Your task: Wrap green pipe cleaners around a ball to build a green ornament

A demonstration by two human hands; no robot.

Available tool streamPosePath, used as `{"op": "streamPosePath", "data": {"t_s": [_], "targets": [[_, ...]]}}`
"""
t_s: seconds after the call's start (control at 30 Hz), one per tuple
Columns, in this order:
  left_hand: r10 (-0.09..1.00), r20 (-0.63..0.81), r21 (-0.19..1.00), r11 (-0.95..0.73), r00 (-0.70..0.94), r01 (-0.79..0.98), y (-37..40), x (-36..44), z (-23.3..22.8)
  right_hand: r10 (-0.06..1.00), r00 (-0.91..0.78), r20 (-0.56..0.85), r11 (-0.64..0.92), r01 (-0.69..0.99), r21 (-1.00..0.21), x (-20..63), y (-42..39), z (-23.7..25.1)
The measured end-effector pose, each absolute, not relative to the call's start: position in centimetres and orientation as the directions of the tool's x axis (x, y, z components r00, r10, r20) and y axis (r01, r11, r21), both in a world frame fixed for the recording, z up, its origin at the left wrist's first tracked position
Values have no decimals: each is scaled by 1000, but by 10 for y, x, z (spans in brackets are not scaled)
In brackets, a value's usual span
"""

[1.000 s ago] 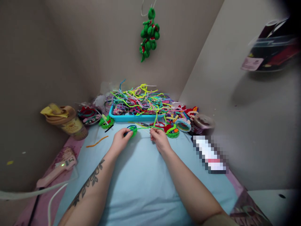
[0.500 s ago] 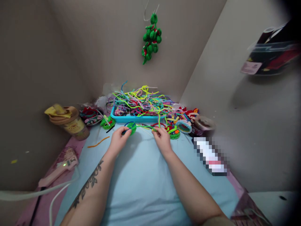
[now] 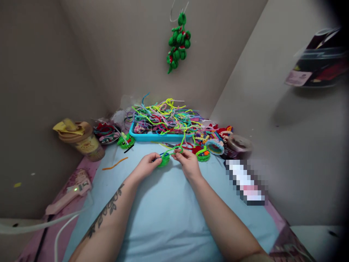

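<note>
While two hands pinch it, one green coil (image 3: 164, 160) shows.

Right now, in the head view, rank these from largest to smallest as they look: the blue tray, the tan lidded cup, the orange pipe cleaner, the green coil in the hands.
1. blue tray
2. tan lidded cup
3. orange pipe cleaner: long but very thin
4. green coil

The tray lies farther away, so its lead is safe.

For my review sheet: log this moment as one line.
left hand: pinches green coil | right hand: pinches green pipe cleaner | blue tray behind
</note>
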State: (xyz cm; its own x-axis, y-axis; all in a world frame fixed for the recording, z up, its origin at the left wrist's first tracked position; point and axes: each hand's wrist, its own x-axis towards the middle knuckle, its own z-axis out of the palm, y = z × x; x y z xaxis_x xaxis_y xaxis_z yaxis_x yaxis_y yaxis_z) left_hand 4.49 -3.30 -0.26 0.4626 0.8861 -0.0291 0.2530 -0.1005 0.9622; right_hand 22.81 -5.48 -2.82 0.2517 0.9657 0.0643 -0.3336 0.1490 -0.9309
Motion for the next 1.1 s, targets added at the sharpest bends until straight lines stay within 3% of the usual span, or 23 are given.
{"op": "streamPosePath", "data": {"t_s": [0.2, 0.57, 0.73, 1.1], "targets": [[875, -31, 988, -46, 483, 147, -34, 47, -4, 970, 231, 74, 126, -219, -968, 230, -54, -30], [896, 70, 986, -130, 439, 108, -35, 55, -8, 969, 245, 32, 109, -304, -946, 224, -55, -30], [894, 144, 951, -243, 425, 188, -36, 56, -10, 980, 195, 25, 96, -362, -927, 224, -56, -25], [885, 294, 829, -424, 360, 364, -42, 57, -11, 974, 211, 86, 146, -289, -946, 225, -55, -23]]}}
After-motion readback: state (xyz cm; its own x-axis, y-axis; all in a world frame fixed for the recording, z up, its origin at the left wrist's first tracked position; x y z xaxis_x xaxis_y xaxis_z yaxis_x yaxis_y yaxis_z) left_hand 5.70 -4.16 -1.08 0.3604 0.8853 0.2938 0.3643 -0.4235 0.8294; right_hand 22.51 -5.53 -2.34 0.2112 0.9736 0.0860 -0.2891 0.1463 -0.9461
